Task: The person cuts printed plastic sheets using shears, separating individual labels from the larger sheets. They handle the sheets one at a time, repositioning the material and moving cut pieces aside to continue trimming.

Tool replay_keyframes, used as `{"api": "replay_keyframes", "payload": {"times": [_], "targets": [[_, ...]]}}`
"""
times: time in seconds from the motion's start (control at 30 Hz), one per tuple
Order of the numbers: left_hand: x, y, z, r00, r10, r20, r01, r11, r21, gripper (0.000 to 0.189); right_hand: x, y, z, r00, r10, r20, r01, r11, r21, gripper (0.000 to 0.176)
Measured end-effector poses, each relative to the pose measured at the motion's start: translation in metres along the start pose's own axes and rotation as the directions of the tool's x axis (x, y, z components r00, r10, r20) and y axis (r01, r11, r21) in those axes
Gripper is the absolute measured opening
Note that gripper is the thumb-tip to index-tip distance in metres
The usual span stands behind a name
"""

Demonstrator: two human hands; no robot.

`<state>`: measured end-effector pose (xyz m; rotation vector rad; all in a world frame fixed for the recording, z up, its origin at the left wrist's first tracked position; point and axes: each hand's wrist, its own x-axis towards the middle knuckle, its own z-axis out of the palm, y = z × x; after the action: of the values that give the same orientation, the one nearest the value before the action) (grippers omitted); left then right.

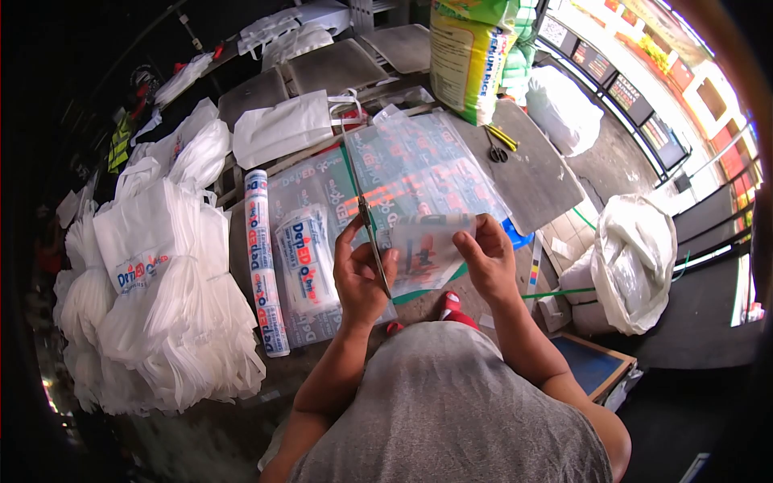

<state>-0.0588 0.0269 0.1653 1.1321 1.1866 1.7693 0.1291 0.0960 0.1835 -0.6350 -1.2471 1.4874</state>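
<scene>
My left hand (360, 274) is closed round a long metal tool seen edge-on, which looks like a pair of scissors (364, 211), its narrow end pointing away from me. Between thumb and fingers, my right hand (489, 256) pinches a translucent printed plastic film (431, 245) by its right side. The film hangs between both hands, close to the tool. Under it on the work surface lie large printed film sheets (435, 157). To the left are a clear pack with "DepED" lettering (306, 262) and an upright-lettered film roll (266, 266).
Bundled white bags (161, 282) are heaped at the left, with a flat white bag (282, 129) behind. Black-handled scissors (495, 149) and a yellow cutter (503, 135) lie near a rice sack (471, 64). An open white sack (632, 266) stands at the right.
</scene>
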Motion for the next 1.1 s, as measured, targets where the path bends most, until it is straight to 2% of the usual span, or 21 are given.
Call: {"api": "replay_keyframes", "payload": {"times": [0.13, 0.2, 0.27, 0.33, 0.43, 0.47, 0.5, 0.63, 0.7, 0.83, 0.97, 1.1], "targets": [[0.002, 0.002, 0.000, 1.000, 0.004, -0.014, -0.004, 1.000, -0.005, 0.063, 0.004, 0.007, -0.005, 0.999, 0.040, -0.032, -0.039, 0.999, 0.023, 0.015], [0.004, 0.005, -0.003, 0.997, -0.058, 0.047, 0.059, 0.998, -0.011, 0.063, 0.004, 0.007, -0.006, 0.998, 0.046, -0.033, -0.045, 0.998, 0.051, 0.017], [0.006, 0.003, -0.004, 0.996, -0.059, 0.061, 0.061, 0.997, -0.039, 0.063, 0.005, 0.005, -0.006, 0.998, 0.053, -0.031, -0.051, 0.996, 0.077, 0.018], [0.007, 0.004, -0.006, 0.995, -0.060, 0.073, 0.065, 0.996, -0.067, 0.064, 0.006, -0.003, -0.003, 0.989, 0.150, -0.007, -0.148, 0.980, 0.131, 0.018], [0.008, 0.006, -0.015, 0.983, -0.141, 0.115, 0.151, 0.984, -0.089, 0.065, 0.009, 0.001, -0.006, 0.983, 0.181, 0.003, -0.180, 0.971, 0.157, 0.018], [0.010, 0.005, -0.016, 0.972, -0.183, 0.148, 0.207, 0.964, -0.168, 0.063, 0.009, 0.001, -0.007, 0.983, 0.183, 0.006, -0.181, 0.971, 0.156, 0.018], [0.012, 0.004, -0.018, 0.958, -0.219, 0.184, 0.261, 0.934, -0.243, 0.061, 0.010, 0.001, -0.008, 0.979, 0.199, 0.035, -0.202, 0.952, 0.231, 0.017], [0.015, -0.011, -0.025, 0.971, -0.162, 0.178, 0.211, 0.928, -0.307, 0.058, 0.012, 0.000, -0.011, 0.964, 0.257, 0.066, -0.262, 0.886, 0.383, 0.013], [0.017, -0.011, -0.024, 0.976, -0.189, 0.107, 0.212, 0.933, -0.290, 0.057, 0.013, 0.001, -0.014, 0.963, 0.261, 0.066, -0.266, 0.892, 0.364, 0.013], [0.017, -0.009, -0.020, 0.967, -0.249, 0.060, 0.254, 0.905, -0.340, 0.057, 0.012, 0.000, -0.013, 0.964, 0.260, 0.061, -0.265, 0.905, 0.333, 0.013], [0.019, -0.013, -0.018, 0.962, -0.268, 0.054, 0.268, 0.890, -0.370, 0.057, 0.011, 0.000, -0.010, 0.969, 0.235, 0.072, -0.245, 0.908, 0.339, 0.012], [0.019, -0.012, -0.013, 0.961, -0.264, 0.083, 0.273, 0.852, -0.447, 0.059, 0.009, -0.001, -0.005, 0.971, 0.236, 0.037, -0.238, 0.941, 0.239, 0.012]]}}
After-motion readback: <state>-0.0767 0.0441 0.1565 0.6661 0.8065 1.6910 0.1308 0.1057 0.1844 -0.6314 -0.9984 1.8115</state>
